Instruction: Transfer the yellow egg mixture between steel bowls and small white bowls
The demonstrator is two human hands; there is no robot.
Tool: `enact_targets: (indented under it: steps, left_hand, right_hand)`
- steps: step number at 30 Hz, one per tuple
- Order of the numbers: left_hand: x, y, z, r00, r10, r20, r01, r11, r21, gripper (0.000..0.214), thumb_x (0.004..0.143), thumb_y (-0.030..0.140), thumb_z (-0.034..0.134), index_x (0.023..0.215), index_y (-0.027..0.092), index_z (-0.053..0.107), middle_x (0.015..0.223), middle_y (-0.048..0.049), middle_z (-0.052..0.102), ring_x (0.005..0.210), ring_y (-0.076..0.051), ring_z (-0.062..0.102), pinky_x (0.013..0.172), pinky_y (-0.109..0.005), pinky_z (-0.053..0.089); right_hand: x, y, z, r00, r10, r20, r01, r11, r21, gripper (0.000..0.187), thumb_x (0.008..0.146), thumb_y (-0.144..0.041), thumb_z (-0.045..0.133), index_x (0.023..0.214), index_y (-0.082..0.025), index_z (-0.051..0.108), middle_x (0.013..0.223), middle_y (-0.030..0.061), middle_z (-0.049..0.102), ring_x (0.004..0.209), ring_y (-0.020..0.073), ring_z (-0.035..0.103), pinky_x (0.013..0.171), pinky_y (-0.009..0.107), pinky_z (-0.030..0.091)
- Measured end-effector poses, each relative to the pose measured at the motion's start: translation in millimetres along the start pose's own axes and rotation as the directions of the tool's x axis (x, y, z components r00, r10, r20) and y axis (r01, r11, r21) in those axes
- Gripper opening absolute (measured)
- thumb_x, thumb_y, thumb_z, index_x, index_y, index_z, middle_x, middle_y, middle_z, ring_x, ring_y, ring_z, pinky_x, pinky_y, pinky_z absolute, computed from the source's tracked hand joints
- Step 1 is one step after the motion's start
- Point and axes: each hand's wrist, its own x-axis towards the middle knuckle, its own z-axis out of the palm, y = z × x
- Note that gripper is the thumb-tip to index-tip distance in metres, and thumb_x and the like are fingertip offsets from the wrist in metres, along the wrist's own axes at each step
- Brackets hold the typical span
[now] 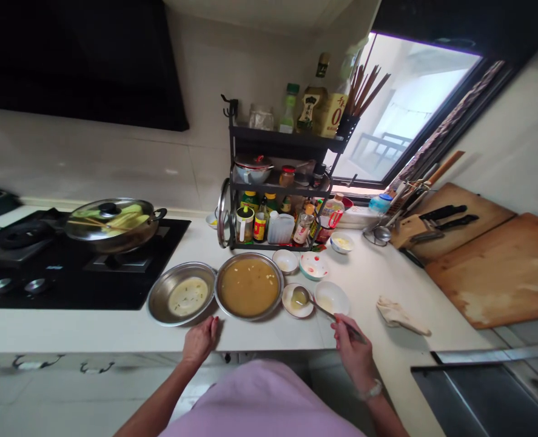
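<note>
My right hand [353, 352] grips the handle of a metal ladle [327, 312]. Its head, with some liquid in it, is over a small white bowl [291, 311]. Right beside that is another white bowl [336, 294] with a little pale residue. My left hand [200, 340] rests with curled fingers at the counter's front edge, below two metal basins. One basin [276, 273] is full of brownish liquid with pale bits; the other basin [157, 297] has a shallow cloudy liquid with green flecks. Behind the small bowls are a white bowl [285, 254] and a red-patterned bowl [324, 265].
On the left, a glass-lidded pan [114, 243] of food sits on the black gas stove [68, 291]. A black rack [287, 138] holds bottles and jars at the back. To the right are a crumpled cloth [400, 317], a knife block [409, 232], cutting boards [500, 273] and a sink [482, 400].
</note>
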Motion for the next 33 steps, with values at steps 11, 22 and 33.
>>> enact_targets:
  steps: [11,22,33]
  left_hand:
    - [1,2,4.5,0.999,-0.015,-0.037,0.018,0.996,0.088,0.041,0.097,0.035,0.030,0.077,0.020,0.062,0.079,-0.0072,0.073,0.072,-0.019,0.067,0.062,-0.027,0.038]
    - [-1,5,0.9,0.997,-0.011,-0.072,0.014,0.999,0.047,0.041,0.096,0.033,0.027,0.074,0.020,0.059,0.076,-0.0074,0.072,0.074,-0.019,0.066,0.067,-0.027,0.041]
    - [-1,1,4.9,0.997,-0.040,-0.066,0.044,0.997,0.061,0.038,0.096,0.034,0.031,0.074,0.021,0.059,0.077,-0.0061,0.071,0.072,-0.018,0.065,0.065,-0.027,0.038]
  right_hand:
    - [6,-10,49,0.835,-0.496,0.238,0.501,0.864,0.043,0.022,0.092,-0.024,0.050,0.102,-0.022,0.070,0.083,0.0061,0.071,0.070,0.0181,0.068,0.064,0.030,0.058]
    - [19,13,90,0.964,0.130,0.231,-0.180,0.960,0.212,0.043,0.077,-0.057,0.063,0.088,-0.015,0.065,0.050,-0.0015,0.059,0.036,0.0128,0.048,0.032,0.022,0.037]
    - [29,0,61,0.957,0.255,0.142,-0.290,0.874,0.390,0.038,0.069,-0.048,0.074,0.084,-0.014,0.065,0.049,-0.0017,0.059,0.039,0.0110,0.048,0.033,0.019,0.034]
